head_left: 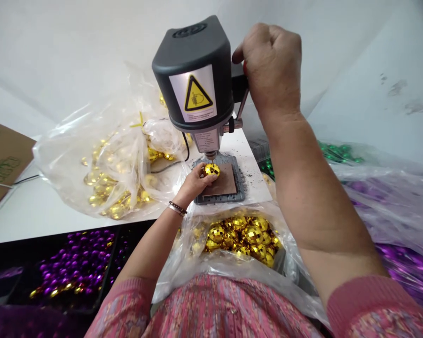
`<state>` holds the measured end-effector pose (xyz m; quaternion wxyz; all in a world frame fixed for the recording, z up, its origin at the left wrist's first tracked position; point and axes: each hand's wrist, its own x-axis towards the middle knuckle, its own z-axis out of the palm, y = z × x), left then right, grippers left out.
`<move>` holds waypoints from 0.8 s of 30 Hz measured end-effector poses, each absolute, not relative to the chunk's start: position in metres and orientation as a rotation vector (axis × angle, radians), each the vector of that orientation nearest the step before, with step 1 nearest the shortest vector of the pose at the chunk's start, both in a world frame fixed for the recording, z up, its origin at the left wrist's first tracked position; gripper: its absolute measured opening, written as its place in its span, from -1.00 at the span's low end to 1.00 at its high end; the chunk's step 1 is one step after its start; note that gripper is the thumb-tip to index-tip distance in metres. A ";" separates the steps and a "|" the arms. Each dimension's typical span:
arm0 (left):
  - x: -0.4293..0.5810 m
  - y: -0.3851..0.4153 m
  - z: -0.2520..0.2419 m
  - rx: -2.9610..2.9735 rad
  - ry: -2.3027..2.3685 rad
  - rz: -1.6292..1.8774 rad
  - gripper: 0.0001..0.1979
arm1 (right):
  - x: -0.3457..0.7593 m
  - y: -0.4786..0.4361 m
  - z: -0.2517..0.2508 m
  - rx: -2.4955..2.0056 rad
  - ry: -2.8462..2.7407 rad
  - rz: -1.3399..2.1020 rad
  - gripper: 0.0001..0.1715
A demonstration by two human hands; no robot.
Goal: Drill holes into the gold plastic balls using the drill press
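Observation:
A small bench drill press (193, 75) with a dark grey housing and a hand warning label stands on the white table. My left hand (196, 180) grips a shiny gold mirror-faceted ball (212, 170) right under the drill bit; whether the bit touches the ball I cannot tell. Beneath the ball lies a brown board (223, 182) on the grey drill base (238, 164). Up on the right side of the machine, my right hand (273, 65) is closed around the feed lever, whose red end is mostly hidden by the fingers.
An open clear bag of gold balls (243, 237) sits at the table's front edge. Another plastic bag with gold balls (116, 188) lies left. Dark trays hold purple beads (81, 260). Green beads (340, 152) and bagged purple balls (405, 267) are at right; a cardboard box (7, 159) stands far left.

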<state>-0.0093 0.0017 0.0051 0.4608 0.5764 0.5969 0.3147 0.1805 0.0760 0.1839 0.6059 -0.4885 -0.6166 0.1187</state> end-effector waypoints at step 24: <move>0.002 -0.009 -0.002 1.595 1.576 0.719 -0.27 | 0.193 -0.022 0.112 -1.027 -1.651 -0.153 -0.50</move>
